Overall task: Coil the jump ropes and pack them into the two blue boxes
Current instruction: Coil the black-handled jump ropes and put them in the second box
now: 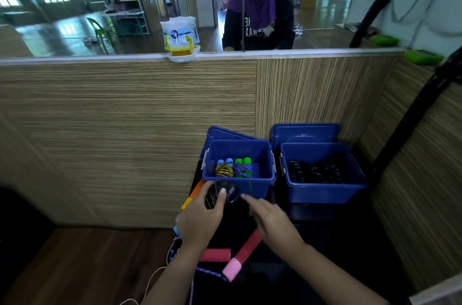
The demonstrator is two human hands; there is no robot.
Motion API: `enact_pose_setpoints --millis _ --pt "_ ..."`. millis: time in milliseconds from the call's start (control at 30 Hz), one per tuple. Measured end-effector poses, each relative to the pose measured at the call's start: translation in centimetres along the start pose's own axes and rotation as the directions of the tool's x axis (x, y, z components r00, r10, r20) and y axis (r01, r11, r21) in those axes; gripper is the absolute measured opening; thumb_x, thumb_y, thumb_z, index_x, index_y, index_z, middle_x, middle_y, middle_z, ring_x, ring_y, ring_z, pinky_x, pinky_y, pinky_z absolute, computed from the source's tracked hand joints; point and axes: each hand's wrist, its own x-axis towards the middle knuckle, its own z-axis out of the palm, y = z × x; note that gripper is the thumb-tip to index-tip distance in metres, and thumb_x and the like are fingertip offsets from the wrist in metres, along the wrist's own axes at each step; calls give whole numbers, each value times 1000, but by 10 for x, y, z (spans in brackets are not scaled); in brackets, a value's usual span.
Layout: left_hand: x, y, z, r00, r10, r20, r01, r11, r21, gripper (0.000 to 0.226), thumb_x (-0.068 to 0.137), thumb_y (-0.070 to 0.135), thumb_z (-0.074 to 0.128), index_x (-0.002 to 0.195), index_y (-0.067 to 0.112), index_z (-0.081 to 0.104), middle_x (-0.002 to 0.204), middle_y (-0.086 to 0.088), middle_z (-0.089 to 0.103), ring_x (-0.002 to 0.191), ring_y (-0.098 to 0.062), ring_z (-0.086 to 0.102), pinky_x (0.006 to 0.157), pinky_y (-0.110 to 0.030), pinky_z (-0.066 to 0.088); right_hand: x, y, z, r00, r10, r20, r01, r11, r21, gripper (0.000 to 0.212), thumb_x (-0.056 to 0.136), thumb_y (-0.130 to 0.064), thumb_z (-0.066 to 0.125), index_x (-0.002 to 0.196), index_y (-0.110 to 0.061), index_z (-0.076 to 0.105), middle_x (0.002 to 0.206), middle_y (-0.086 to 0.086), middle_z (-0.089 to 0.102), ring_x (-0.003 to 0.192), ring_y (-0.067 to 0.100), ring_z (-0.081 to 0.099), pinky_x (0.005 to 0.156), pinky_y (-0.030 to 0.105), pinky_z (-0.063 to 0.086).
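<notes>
My left hand (pixel 200 217) grips a coiled black jump rope (pixel 220 195) just in front of the left blue box (pixel 260 186). That box holds two coiled ropes, one with light-blue handles (pixel 224 167) and one with green handles (pixel 243 167). My right hand (pixel 271 219) hovers beside the black coil, index finger stretched toward it. The right blue box (pixel 322 192) holds several black coiled ropes (pixel 315 172). A rope with pink handles (pixel 235 258) lies on the dark table below my hands. An orange and yellow handle (pixel 193 194) lies left of the box.
Blue lids (pixel 305 133) lean behind both boxes against a wood-grain partition (pixel 125 129). A mirror above reflects a person wearing a headset. A packet in a white holder (pixel 178 39) sits on the ledge. A black pole (pixel 415 119) slants at the right. White cable (pixel 150 284) trails on the floor.
</notes>
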Motion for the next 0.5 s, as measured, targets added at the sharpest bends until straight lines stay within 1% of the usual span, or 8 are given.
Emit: enact_pose_setpoints --millis 33,100,167,233,300,367,467,500 --pt "-3 -4 -1 999 54 -4 -54 998 17 45 87 66 47 128 48 51 81 6 69 68 -11 61 56 -22 31 2 2 -5 998 41 -40 -40 998 38 55 84 2 45 136 -16 49 87 -2 57 76 13 55 77 25 46" --pt "-8 -13 1 989 144 -12 -144 990 -2 41 86 66 50 119 44 60 52 14 50 42 2 38 45 -14 22 7 9 -13 988 118 -96 -108 989 105 51 86 7 47 133 -13 52 83 -2 55 74 4 49 78 22 45" --pt "-12 -18 1 981 192 26 -189 979 -74 45 83 69 43 112 42 65 40 16 32 33 4 29 41 -8 16 11 17 -18 976 179 -123 -167 981 97 45 88 9 48 128 -10 57 90 7 63 81 13 57 81 24 45" --pt "-15 -22 2 973 230 22 -225 966 -130 47 83 68 39 111 41 66 37 14 30 30 0 32 34 -11 20 12 23 -21 963 248 -103 -241 967 82 45 90 7 46 130 -12 54 97 13 65 89 23 61 77 19 39" --pt "-17 -18 -2 982 188 -4 -186 967 -176 43 86 67 43 114 42 64 38 14 37 34 -1 40 35 -11 26 10 26 -20 950 312 -27 -309 947 87 51 92 4 42 136 -21 47 83 11 61 77 24 58 70 26 39" --pt "-17 -14 -3 994 113 7 -109 969 -221 41 88 64 44 118 42 62 44 12 47 41 -2 48 41 -11 31 8 26 -15 941 330 69 -334 941 59 58 89 6 40 138 -26 45 79 13 59 74 26 56 71 31 42" --pt "-18 -9 -2 994 106 1 -102 961 -256 47 84 63 41 122 44 59 53 13 56 45 -3 53 45 -9 32 5 23 -6 935 318 154 -321 947 -4 50 88 5 41 132 -17 52 97 20 65 90 32 62 80 30 43" --pt "-18 -7 -1 994 106 -7 -104 961 -258 46 85 66 39 124 47 57 56 13 58 46 -4 54 47 -9 32 4 21 -3 931 324 166 -329 944 3 44 90 3 41 129 -13 53 96 20 66 89 32 61 80 32 43"
